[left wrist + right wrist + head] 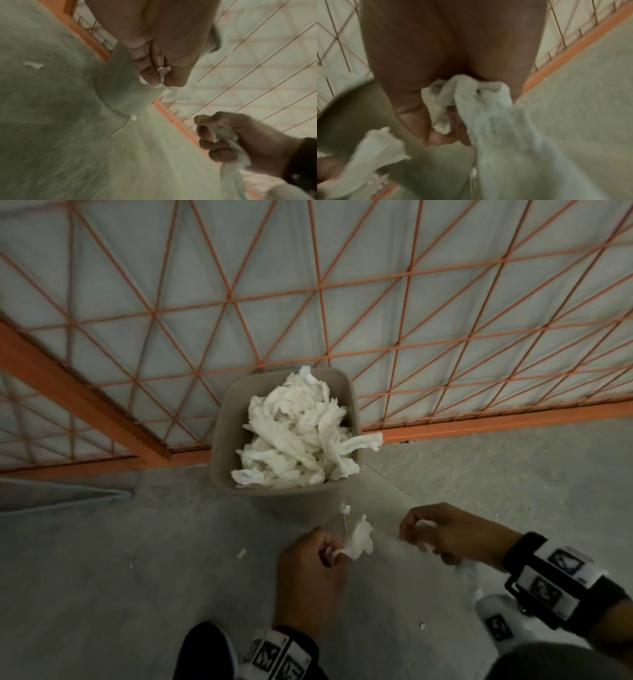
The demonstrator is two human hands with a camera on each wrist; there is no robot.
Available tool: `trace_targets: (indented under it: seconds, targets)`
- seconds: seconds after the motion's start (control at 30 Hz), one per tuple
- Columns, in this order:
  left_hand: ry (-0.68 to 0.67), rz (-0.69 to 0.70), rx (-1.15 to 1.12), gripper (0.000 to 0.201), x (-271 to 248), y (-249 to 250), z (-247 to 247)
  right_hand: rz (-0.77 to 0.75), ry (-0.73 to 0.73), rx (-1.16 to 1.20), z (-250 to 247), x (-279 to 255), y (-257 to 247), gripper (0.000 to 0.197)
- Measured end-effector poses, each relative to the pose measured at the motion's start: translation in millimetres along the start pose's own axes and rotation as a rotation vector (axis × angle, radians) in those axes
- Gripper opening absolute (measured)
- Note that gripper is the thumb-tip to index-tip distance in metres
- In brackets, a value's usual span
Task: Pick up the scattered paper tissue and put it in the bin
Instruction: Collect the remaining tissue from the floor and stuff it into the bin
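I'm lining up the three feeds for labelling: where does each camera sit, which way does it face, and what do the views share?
Head: worn on the head, looking down at the bin full of tissue, the orange fence, both hands and a shoe.
Left wrist: on the left wrist, looking along the left hand, which pinches a tissue scrap, toward the bin's side; the right hand shows too.
Right wrist: on the right wrist, looking along the right hand's fingers, curled round a tissue wad.
Shared: fence, floor, bin, tissue.
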State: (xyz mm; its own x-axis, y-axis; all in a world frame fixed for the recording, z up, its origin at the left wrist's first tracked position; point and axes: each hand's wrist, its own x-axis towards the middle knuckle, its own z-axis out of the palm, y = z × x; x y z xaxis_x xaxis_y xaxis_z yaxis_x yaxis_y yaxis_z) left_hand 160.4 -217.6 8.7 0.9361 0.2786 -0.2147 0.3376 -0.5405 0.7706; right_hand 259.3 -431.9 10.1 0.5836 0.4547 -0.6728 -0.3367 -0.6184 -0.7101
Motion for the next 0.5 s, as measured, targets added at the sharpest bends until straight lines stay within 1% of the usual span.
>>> trace_targets:
  seconds: [0.07, 0.1, 0.17, 0.2, 0.23, 0.27, 0.3, 0.37, 0.4, 0.43, 0.47, 0.5]
  targets:
    - [0.045, 0.081, -0.064, 0.015, -8, 36, -30, -0.020, -0.037, -0.031, -26, -15, -36, 0.017]
    - [0.083, 0.134, -0.088, 0.018, -10, 56, -46, -0.039, -0.051, -0.050, -37, -24, -56, 0.021]
    - [0.178, 0.240, -0.148, 0.021, -8, 93, -79, -0.112, -0.082, -0.057, -53, -42, -99, 0.030]
    - [0.229, 0.296, -0.165, 0.021, -4, 108, -93, -0.170, -0.097, -0.022, -56, -48, -118, 0.034]
    - [0.273, 0.346, -0.166, 0.020, 2, 118, -105, -0.242, -0.109, 0.046, -57, -53, -137, 0.034]
    - [0.306, 0.381, -0.168, 0.019, 9, 125, -115, -0.324, -0.116, 0.136, -54, -57, -156, 0.028]
    - [0.331, 0.401, -0.163, 0.019, 18, 130, -123, -0.407, -0.117, 0.229, -50, -58, -173, 0.019]
    - [0.364, 0.418, -0.087, 0.016, 37, 128, -131, -0.531, -0.121, 0.381, -37, -50, -202, 0.013]
    - [0.352, 0.405, -0.034, 0.015, 48, 124, -131, -0.551, -0.139, 0.455, -28, -43, -213, 0.013]
    - [0.301, 0.371, 0.016, 0.014, 58, 118, -130, -0.538, -0.132, 0.544, -16, -31, -219, 0.013]
    - [0.224, 0.328, 0.072, 0.015, 66, 111, -130, -0.522, -0.082, 0.606, -4, -18, -222, 0.015]
    - [0.129, 0.280, 0.150, 0.017, 73, 104, -131, -0.526, -0.001, 0.605, 7, -5, -223, 0.020]
